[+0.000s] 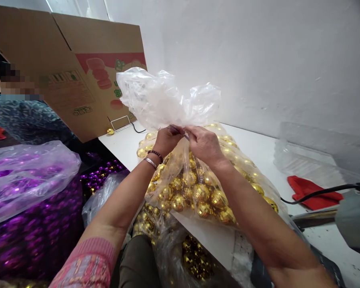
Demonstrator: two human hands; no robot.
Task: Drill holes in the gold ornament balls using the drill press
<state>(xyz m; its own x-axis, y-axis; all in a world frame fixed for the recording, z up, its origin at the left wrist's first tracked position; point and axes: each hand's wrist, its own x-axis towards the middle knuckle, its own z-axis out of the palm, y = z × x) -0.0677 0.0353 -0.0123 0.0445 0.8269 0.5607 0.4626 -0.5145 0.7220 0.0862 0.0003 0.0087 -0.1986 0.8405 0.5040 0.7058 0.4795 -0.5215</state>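
Observation:
A clear plastic bag (184,176) full of shiny gold balls lies on the white table in front of me. Its neck is bunched together, and the loose top (159,96) flares out above my hands. My left hand (169,139) is closed on the gathered neck from the left, with bracelets round its wrist. From the right, my right hand (204,143) pinches the same neck, its fingers meeting those of the left. Whatever lies between the fingertips, apart from the plastic, is too small to make out.
Large bags of purple balls (33,224) stand at left. A cardboard box (108,72) rises behind, near a person (24,116). More gold balls (198,256) sit in plastic below the table edge. Right lie a red cloth (312,192), a black cable (324,196) and clear plastic trays (309,156).

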